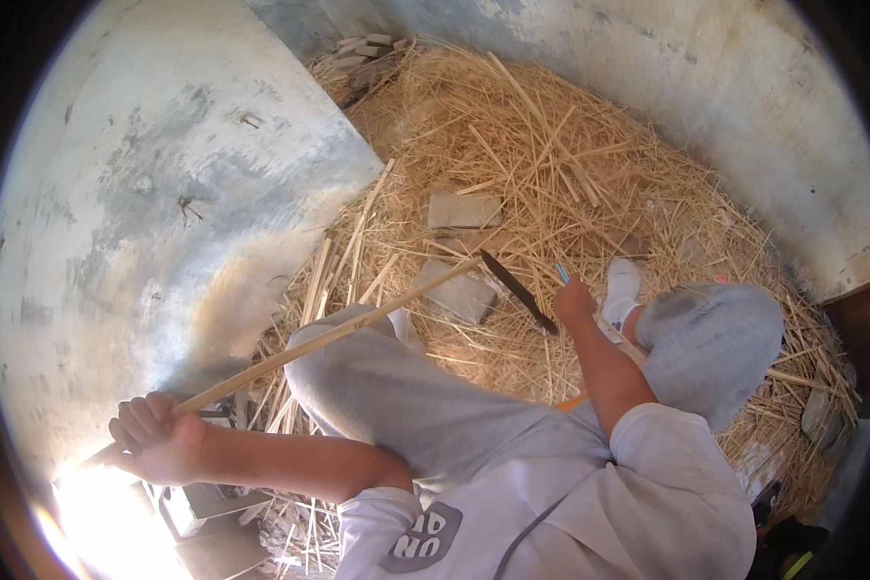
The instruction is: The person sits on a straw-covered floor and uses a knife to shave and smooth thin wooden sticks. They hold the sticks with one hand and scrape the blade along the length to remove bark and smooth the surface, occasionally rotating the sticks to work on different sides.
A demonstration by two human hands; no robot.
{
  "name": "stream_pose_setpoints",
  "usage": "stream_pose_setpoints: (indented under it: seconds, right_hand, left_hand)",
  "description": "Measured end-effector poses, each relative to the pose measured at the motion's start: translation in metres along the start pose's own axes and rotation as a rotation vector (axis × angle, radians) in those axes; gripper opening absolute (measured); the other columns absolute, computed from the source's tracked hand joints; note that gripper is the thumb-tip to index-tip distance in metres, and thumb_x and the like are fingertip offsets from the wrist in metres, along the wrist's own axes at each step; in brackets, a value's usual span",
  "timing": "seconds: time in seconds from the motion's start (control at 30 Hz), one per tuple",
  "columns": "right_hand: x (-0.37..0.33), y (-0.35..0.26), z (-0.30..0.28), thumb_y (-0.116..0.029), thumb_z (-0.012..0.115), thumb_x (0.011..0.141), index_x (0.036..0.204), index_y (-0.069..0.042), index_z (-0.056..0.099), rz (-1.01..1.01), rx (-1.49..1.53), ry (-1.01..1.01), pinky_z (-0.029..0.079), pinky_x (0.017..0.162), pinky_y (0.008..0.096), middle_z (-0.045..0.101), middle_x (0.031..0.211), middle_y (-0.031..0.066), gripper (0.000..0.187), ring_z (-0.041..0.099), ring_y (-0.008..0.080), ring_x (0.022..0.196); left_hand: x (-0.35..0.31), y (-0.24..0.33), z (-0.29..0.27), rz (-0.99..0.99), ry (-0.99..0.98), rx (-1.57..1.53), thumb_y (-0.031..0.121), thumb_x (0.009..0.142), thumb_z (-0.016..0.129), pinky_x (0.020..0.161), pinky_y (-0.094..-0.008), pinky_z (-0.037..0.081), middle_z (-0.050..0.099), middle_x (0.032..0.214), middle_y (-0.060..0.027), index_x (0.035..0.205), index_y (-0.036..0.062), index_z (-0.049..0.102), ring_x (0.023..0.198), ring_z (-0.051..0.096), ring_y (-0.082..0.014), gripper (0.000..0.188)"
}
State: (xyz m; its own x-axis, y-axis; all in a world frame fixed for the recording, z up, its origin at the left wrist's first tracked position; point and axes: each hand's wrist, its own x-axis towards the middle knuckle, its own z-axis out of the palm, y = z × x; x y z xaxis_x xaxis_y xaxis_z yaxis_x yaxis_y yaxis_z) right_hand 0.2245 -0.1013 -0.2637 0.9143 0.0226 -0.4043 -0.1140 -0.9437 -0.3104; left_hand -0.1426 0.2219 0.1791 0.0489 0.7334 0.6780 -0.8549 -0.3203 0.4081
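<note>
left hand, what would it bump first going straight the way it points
Most likely the pale wall on the picture's left; the left hand holds a wooden strip, and depth there is unclear.

Upside-down white letters (411, 550), on a dark grey patch (447, 519), across a pale shirt (638, 498)

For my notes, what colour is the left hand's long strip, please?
The strip is light tan, clearest in the head view.

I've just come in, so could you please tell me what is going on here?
A seated person holds a long wooden strip in the left grip, over the left leg. The right grip holds a blue-ended object near a dark blade; whether they join is unclear. Straw-like scraps lie around.
</note>
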Motion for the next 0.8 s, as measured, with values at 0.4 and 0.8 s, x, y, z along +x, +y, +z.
stream_pose_setpoints:
  seconds: [0.4, 0.8]
  right_hand:
    - [-0.045, -0.001, 0.031, -0.028, 0.075, 0.084, 0.135, 0.002, 0.046, -0.256, -0.070, -0.228, 0.043, 0.105, 0.0484, 0.045, 0.133, 0.0251, 0.066, 0.046, 0.0403, 0.129]
    - [0.022, -0.022, 0.034, -0.016, 0.063, 0.088, 0.112, 0.004, 0.060, -0.234, -0.092, -0.718, 0.058, 0.063, 0.0423, 0.063, 0.068, 0.0118, 0.031, 0.067, 0.0341, 0.066]
  left_hand:
    - [0.008, 0.019, -0.047, 0.115, 0.274, -0.053, 0.045, 0.106, 0.035, 0.047, -0.0300, 0.016, 0.022, 0.057, 0.0036, 0.064, 0.0168, 0.032, 0.050, 0.022, -0.0115, 0.050]
    - [-0.004, 0.003, 0.002, 0.360, 0.441, -0.228, 0.049, 0.103, 0.043, 0.040, -0.0272, 0.014, 0.016, 0.051, 0.0036, 0.060, 0.0186, 0.021, 0.044, 0.015, -0.0116, 0.057]
